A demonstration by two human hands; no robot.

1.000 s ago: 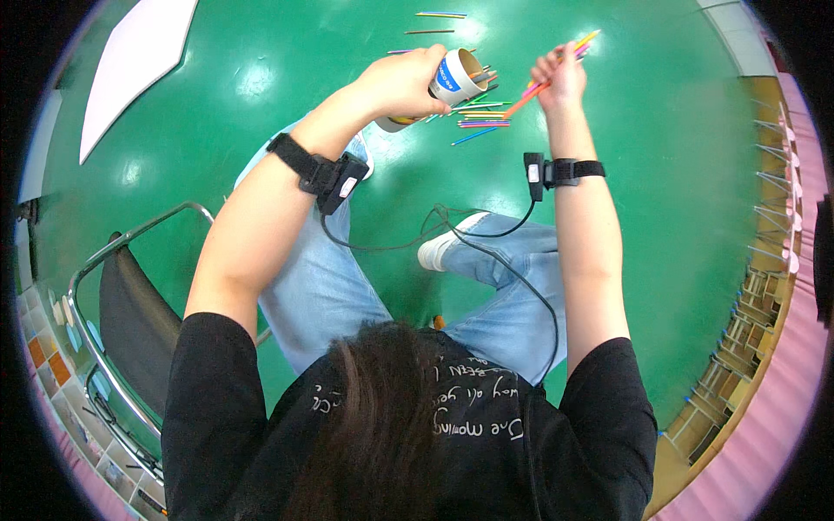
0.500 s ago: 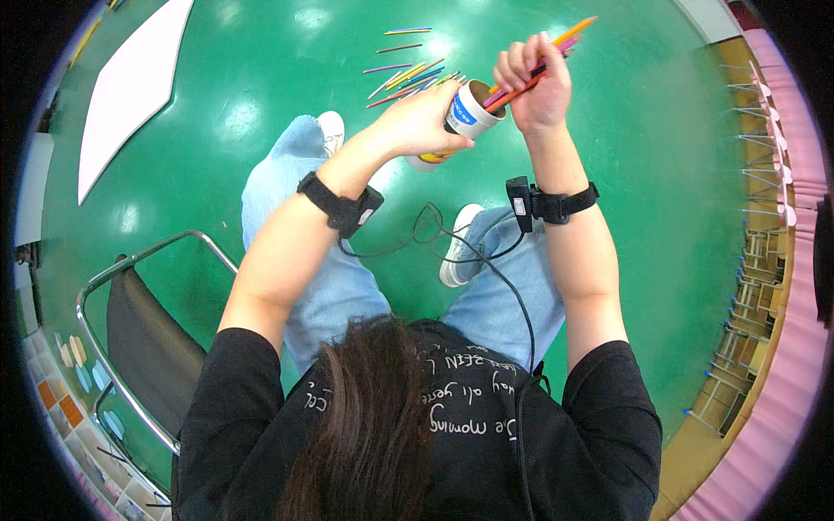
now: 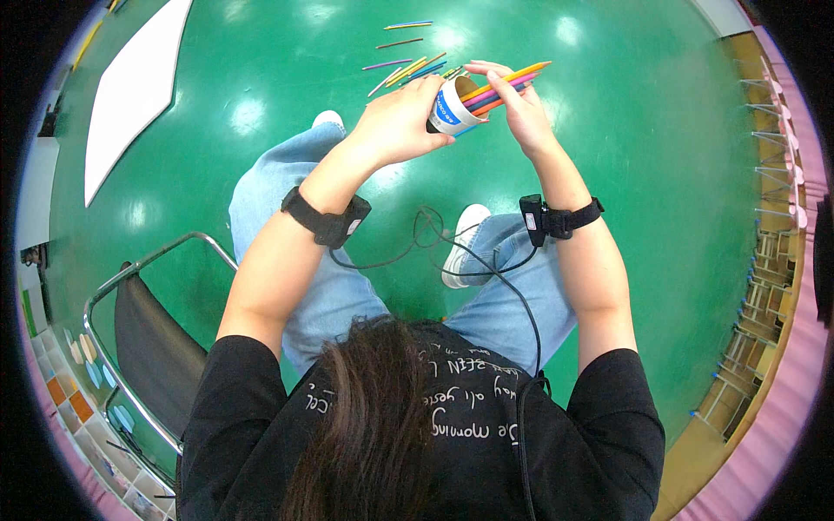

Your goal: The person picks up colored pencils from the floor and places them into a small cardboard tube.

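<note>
My left hand [image 3: 395, 122] is wrapped round a white cylindrical can [image 3: 459, 118] with a blue label, tilted with its mouth toward the right. Several coloured pencils [image 3: 506, 84], among them orange, pink and red ones, stand slanted in the can, their upper ends sticking out to the right. Close against these pencils is my right hand [image 3: 526, 117], open, its fingers stretched past the can's mouth and its thumb beside the pencils. More coloured pencils [image 3: 408, 71] lie loose on the floor beyond my left hand, partly hidden by it.
The green floor [image 3: 660, 174] spreads round my legs. A white board or sheet [image 3: 135, 95] lies at the far left. A metal-framed chair [image 3: 152, 330] stands at my left. Black cables [image 3: 434, 239] hang between my wrist straps. Small racks or chairs line the right edge.
My right hand has loosened from its fist round the pencils, which now rest lower in the can. Both hands and the can have shifted slightly left; the right hand has also come lower.
</note>
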